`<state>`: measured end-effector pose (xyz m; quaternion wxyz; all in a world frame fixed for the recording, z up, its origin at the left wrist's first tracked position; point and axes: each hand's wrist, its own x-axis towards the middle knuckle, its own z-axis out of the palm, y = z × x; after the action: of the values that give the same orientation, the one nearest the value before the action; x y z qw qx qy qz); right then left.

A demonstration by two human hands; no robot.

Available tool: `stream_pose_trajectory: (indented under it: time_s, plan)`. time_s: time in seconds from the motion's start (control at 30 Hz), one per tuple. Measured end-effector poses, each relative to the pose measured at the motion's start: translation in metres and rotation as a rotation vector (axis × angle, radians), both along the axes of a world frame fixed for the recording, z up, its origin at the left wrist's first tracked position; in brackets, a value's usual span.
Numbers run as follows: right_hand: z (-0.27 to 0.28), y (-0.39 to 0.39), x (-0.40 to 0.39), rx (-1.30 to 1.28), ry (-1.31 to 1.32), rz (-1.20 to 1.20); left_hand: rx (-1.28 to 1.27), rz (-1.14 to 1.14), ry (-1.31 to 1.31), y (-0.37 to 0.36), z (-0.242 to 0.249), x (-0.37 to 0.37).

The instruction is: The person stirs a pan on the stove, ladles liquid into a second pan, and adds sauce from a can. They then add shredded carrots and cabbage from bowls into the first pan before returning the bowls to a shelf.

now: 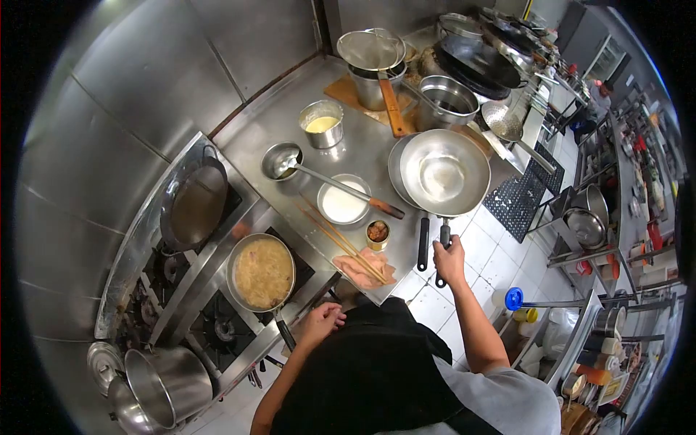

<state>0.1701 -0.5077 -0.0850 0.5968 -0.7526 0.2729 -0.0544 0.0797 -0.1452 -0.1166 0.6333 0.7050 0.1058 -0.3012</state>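
My right hand [449, 259] is wrapped round the black handle of an empty silver frying pan [445, 172], at the right edge of the steel counter. Partly hidden under it lies a second frying pan [397, 174], its black handle beside my hand. My left hand [323, 323] is held in front of my apron with its fingers curled in, and nothing shows in them. Close to it is the handle of a pan of bubbling golden food [261, 274] on the stove. Chopsticks [346, 245] rest across a crumpled pinkish cloth [362, 270] at the counter's near corner.
A ladle [341, 190] spans a small pot and a bowl of white liquid [344, 204]. Nearby stand an open tin [378, 232] and a pot of yellow liquid [321, 125]. A dark wok [196, 203] and a large stockpot [170, 384] are left. Shelving [580, 326] lines the right.
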Motion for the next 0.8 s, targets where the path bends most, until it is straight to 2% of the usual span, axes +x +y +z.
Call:
stream_pose_trajectory:
  time_s: [0.13, 0.2, 0.27, 0.37, 0.4, 0.43, 0.5, 0.53, 0.57, 0.63, 0.67, 0.7, 0.8]
  plan:
    - [0.019, 0.009, -0.041, -0.132, -0.101, 0.038, -0.093, -0.136, -0.022, -0.009, 0.037, 0.007]
    - [0.043, 0.025, -0.067, -0.012, -0.084, 0.037, -0.159, -0.175, -0.037, -0.015, 0.061, 0.010]
    - [0.066, 0.044, -0.080, 0.047, -0.117, 0.090, -0.318, -0.377, -0.067, -0.030, 0.081, 0.016]
    - [0.090, 0.085, -0.087, 0.131, -0.150, 0.210, -0.447, -0.436, -0.062, -0.053, 0.105, 0.019]
    - [0.094, 0.101, -0.085, 0.134, -0.184, 0.270, -0.500, -0.450, -0.078, -0.057, 0.111, 0.020]
    - [0.074, 0.116, -0.081, 0.107, -0.241, 0.306, -0.503, -0.453, -0.080, -0.058, 0.111, 0.017]
    - [0.104, 0.153, -0.071, -0.088, -0.328, 0.439, -0.498, -0.080, -0.006, -0.060, 0.112, 0.012]
    - [0.096, 0.170, -0.064, 0.009, -0.484, 0.488, -0.437, 0.071, 0.086, -0.058, 0.128, 0.013]
    - [0.090, 0.182, -0.060, -0.187, -0.449, 0.531, -0.430, 0.077, 0.086, -0.052, 0.128, 0.012]
    - [0.094, 0.208, -0.054, -0.116, -0.416, 0.661, -0.309, 0.409, 0.017, -0.038, 0.124, 0.000]
    - [0.094, 0.220, -0.053, -0.099, -0.418, 0.687, -0.264, 0.496, -0.301, -0.034, 0.101, -0.002]
    - [0.093, 0.233, -0.053, -0.012, -0.441, 0.749, -0.247, 0.530, -0.306, -0.032, 0.105, -0.006]
    - [0.093, 0.260, -0.048, 0.194, -0.483, 0.931, 0.042, 0.736, -0.558, -0.021, 0.125, -0.014]
